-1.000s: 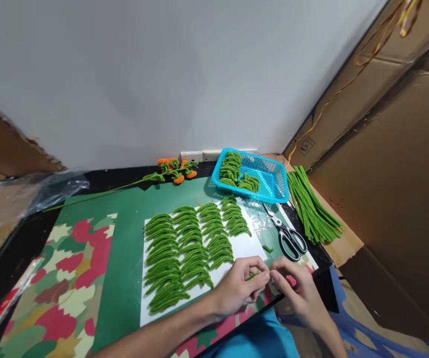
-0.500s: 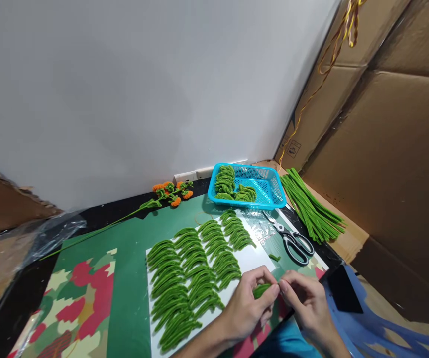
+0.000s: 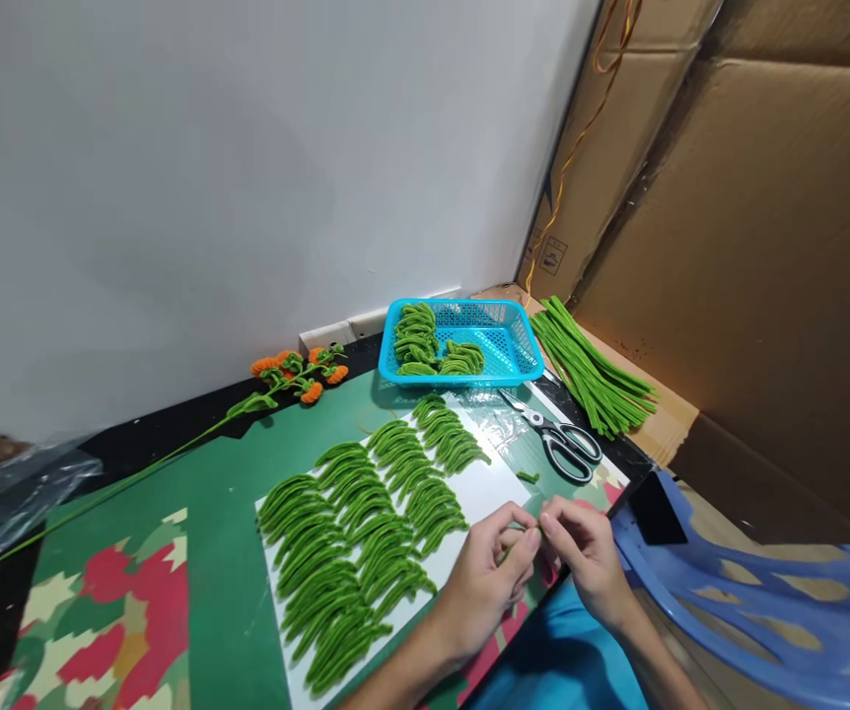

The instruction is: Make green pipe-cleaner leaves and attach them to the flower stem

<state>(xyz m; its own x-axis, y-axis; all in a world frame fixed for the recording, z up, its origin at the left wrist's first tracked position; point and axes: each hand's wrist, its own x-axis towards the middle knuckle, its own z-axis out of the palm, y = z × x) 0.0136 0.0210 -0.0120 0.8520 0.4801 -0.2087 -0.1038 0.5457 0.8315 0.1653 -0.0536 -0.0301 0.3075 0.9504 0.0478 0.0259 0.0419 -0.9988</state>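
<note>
My left hand is closed on a small green fuzzy piece, mostly hidden by the fingers. My right hand pinches at the same spot, its fingertips beside the left thumb; a bit of green shows between them. Left of my hands, curved green fuzzy pieces lie in columns on a white sheet. A short green scrap rests just beyond my fingers. Black-handled scissors lie past it, blades toward the basket.
A blue basket holds more green pieces at the back. Long green stems lie right of it. An orange-flowered stem lies back left. Cardboard stands right, above a blue chair.
The view has shifted right and slightly down. My hands stay together, and the green piece in my left hand is now more hidden by my fingers.
</note>
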